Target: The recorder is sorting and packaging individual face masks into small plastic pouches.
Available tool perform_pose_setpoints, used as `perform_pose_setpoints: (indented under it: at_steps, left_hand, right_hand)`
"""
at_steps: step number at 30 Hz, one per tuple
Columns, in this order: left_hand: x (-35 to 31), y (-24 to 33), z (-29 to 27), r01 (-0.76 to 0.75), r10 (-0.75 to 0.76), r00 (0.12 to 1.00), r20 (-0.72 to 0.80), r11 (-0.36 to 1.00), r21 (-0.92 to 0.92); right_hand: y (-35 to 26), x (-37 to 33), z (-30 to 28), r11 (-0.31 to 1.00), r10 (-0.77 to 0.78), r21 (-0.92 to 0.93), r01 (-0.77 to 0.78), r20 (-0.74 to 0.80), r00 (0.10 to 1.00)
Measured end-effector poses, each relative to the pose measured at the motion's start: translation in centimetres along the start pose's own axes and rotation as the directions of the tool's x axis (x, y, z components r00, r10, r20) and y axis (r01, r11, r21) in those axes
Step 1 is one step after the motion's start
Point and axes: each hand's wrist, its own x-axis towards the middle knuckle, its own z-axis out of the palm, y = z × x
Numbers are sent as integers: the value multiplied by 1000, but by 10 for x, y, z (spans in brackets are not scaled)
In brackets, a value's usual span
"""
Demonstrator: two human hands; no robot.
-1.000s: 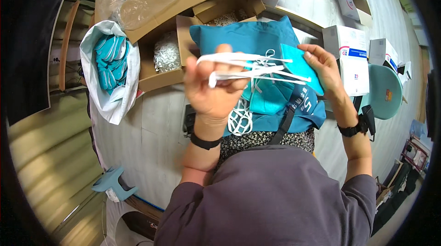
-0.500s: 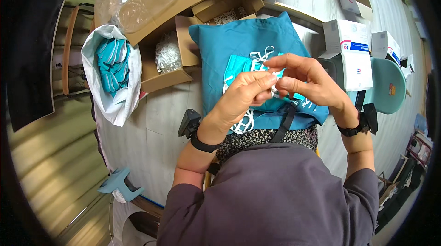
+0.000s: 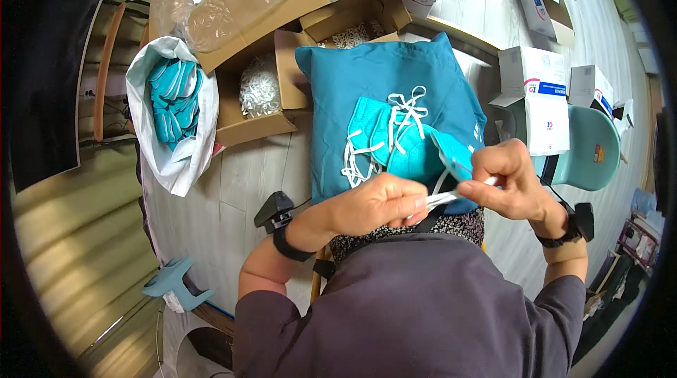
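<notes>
Head view, read left to right. At 9 o'clock on the desk (image 3: 233,187) a white bag (image 3: 173,159) holds teal masks; beside it an open cardboard box (image 3: 261,96) shows white ties. At centre a teal cloth (image 3: 352,89) carries a small pile of masks (image 3: 384,139) with loose white straps.

My left hand (image 3: 377,203) is curled nearly shut, fingertips pinching the white strap (image 3: 444,199). My right hand (image 3: 509,182), at 3 o'clock of the left, is likewise closed in a pinch on the same strap and steadies the teal mask (image 3: 451,156) against its thumb.

Step in hand, as I judge it: working a strap at the mask's edge. The next move would call for a taut strap and a firm pinch at both ends. The strap's long axis runs roughly 9 to 3 o'clock between my hands; the mask stands on edge above it, its long axis tilted toward 10 o'clock.
</notes>
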Motion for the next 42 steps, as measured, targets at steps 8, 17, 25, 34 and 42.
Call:
perform_pose_setpoints:
  at_steps: [8,17,25,34,42]
  left_hand:
    - [-31,-3,-7,61,-66,996,60,996,72]
    - [-52,-1,-19,64,-66,997,44,997,45]
    - [-2,-18,-32,50,-23,997,78,932,-358]
    - [70,-34,-68,33,-124,986,-111,801,-598]
    - [75,-32,-91,-76,-80,971,-224,787,-613]
  right_hand:
    - [-3,-17,-22,996,92,-2,-92,-15,996]
    - [4,-26,-44,983,182,48,-177,-137,974]
    - [16,7,-24,998,61,22,-59,-88,994]
    - [57,49,15,963,88,271,-6,-294,952]
    - [74,54,6,868,268,496,-20,-434,860]
